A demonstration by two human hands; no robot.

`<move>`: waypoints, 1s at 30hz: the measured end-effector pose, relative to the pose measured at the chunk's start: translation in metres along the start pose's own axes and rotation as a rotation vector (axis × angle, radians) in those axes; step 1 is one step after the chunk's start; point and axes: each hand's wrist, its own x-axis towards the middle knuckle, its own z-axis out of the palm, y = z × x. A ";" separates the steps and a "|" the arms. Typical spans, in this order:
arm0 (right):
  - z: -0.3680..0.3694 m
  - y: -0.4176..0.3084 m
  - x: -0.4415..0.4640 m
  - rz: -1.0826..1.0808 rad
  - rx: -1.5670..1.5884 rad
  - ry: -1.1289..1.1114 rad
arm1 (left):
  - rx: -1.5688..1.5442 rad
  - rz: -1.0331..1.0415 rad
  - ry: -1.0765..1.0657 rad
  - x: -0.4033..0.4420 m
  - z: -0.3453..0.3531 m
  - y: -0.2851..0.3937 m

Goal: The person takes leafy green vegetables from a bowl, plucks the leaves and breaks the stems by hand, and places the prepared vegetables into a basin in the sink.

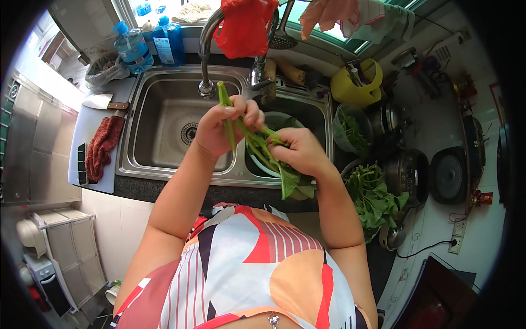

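Over the divider of the double sink, my left hand (222, 125) is closed around the upper ends of some green stems. My right hand (302, 151) pinches the same leafy greens (257, 143) lower down, above the right sink bowl. Broad leaves hang below my right fingers toward the counter's front edge. Under my hands a pale round basin (285, 118) sits in the right sink bowl, partly hidden by hands and stems. The left sink bowl (164, 123) shows its drain.
A pile of leafy greens (375, 194) stands right of the sink, near a clear container (350, 129) with more greens. A cleaver (104, 102) and a dark red cloth (104, 145) lie on the white board at left. The faucet (205, 55) rises behind, beside a hanging red bag (241, 27).
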 end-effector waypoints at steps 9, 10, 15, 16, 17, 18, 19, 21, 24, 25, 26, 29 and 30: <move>-0.009 -0.002 -0.008 -0.073 -0.551 0.314 | 0.630 -0.235 0.336 0.001 -0.011 -0.007; -0.008 -0.001 -0.009 -0.081 -0.543 0.322 | 0.598 -0.227 0.319 0.001 -0.014 -0.008; -0.042 0.001 -0.024 0.175 -0.202 0.261 | 0.471 -0.120 0.141 -0.004 -0.026 0.001; -0.056 0.013 -0.029 0.219 -0.149 0.321 | 0.417 -0.126 0.076 -0.006 -0.032 0.007; -0.069 0.023 -0.034 0.261 -0.096 0.380 | 0.424 -0.122 0.047 -0.008 -0.033 0.011; -0.079 0.028 -0.040 0.275 -0.144 0.484 | 0.430 -0.118 0.016 -0.010 -0.034 0.015; -0.088 0.029 -0.045 0.289 -0.192 0.588 | 0.436 -0.114 -0.015 -0.011 -0.034 0.017; -0.096 0.026 -0.053 0.285 -0.187 0.661 | 0.399 -0.089 -0.054 -0.011 -0.034 0.017; -0.082 0.015 -0.050 0.134 -0.088 0.660 | 0.398 -0.077 -0.119 -0.008 -0.037 0.011; -0.076 0.011 -0.049 0.089 -0.118 0.587 | 0.434 -0.075 -0.136 -0.007 -0.035 0.009; -0.070 0.000 -0.047 0.081 -0.141 0.486 | 0.470 -0.071 -0.152 -0.007 -0.033 0.006; -0.048 -0.015 -0.037 -0.059 -0.281 0.260 | 0.521 -0.066 -0.183 -0.006 -0.021 0.001; -0.040 -0.014 -0.033 -0.071 -0.263 0.233 | 0.528 -0.065 -0.190 -0.005 -0.019 0.000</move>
